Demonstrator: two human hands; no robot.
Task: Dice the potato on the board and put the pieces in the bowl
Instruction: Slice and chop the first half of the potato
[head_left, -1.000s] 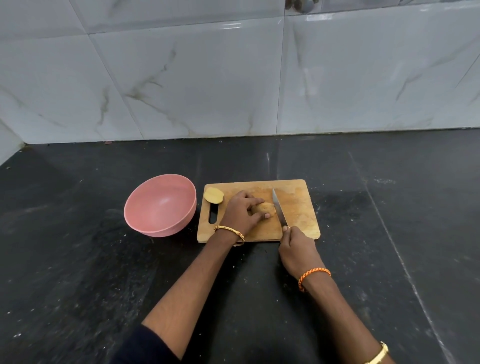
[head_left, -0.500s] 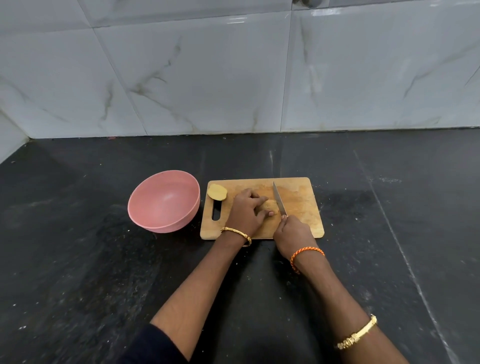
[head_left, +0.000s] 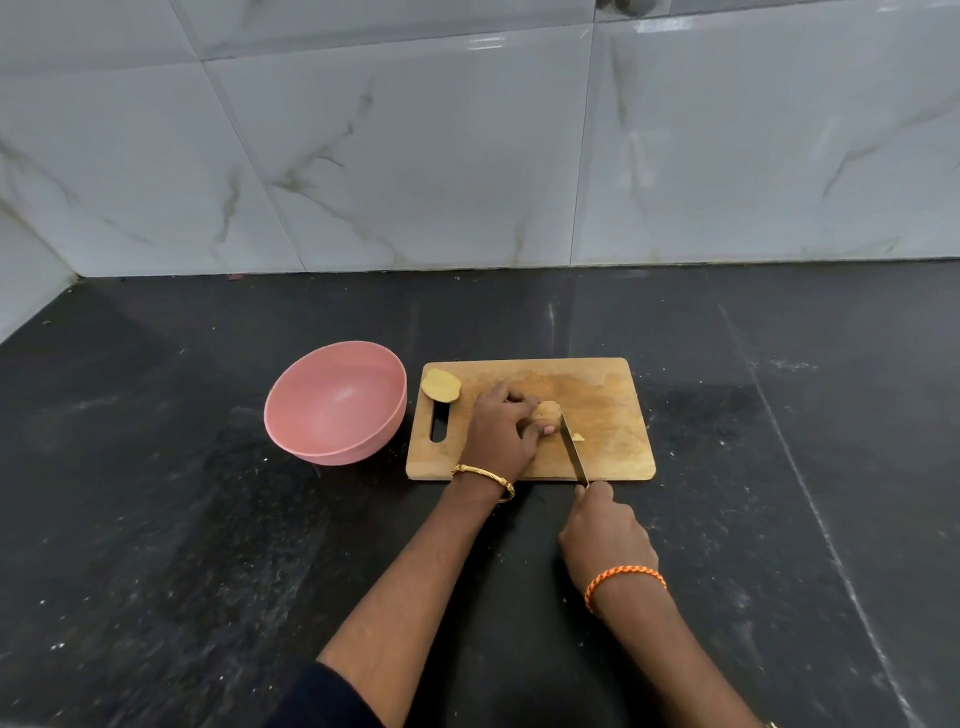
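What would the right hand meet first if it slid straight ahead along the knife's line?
Probably the wooden cutting board's near edge, then the potato piece that the left hand grips. The right hand holds the steel knife; depth is unclear.

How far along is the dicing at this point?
Early. Done: the potato is halved, and one half waits by the board's handle slot. In hand: the left hand steadies the other half while the right hand slices with the knife. Left: dicing both halves; the bowl holds nothing.
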